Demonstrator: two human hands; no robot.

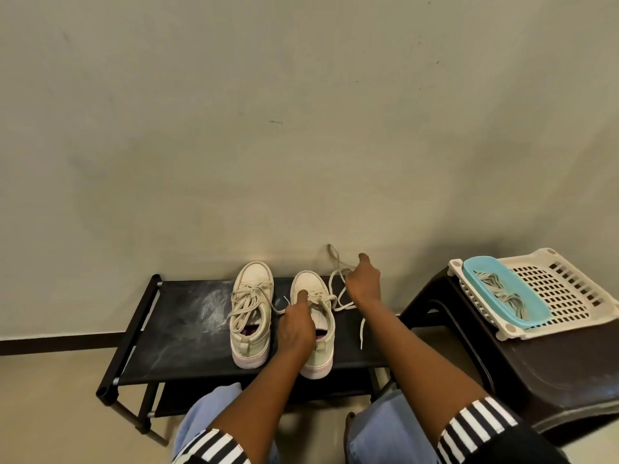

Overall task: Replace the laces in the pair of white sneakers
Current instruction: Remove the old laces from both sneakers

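Plain beige wall, pale floor, black shoe rack, brown stool

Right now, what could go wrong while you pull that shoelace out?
The lace the right hand pulls may snag in an eyelet and drag the sneaker off the rack if the left hand holding it down slips. Its loose end lies beside the right forearm and could tangle there.

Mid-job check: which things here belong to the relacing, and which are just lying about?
Job: laced white sneaker; partly unlaced white sneaker under left hand; loose white lace in right hand; blue oval tray of laces.
Lying about: black shoe rack; white slotted plastic basket; dark brown plastic stool.
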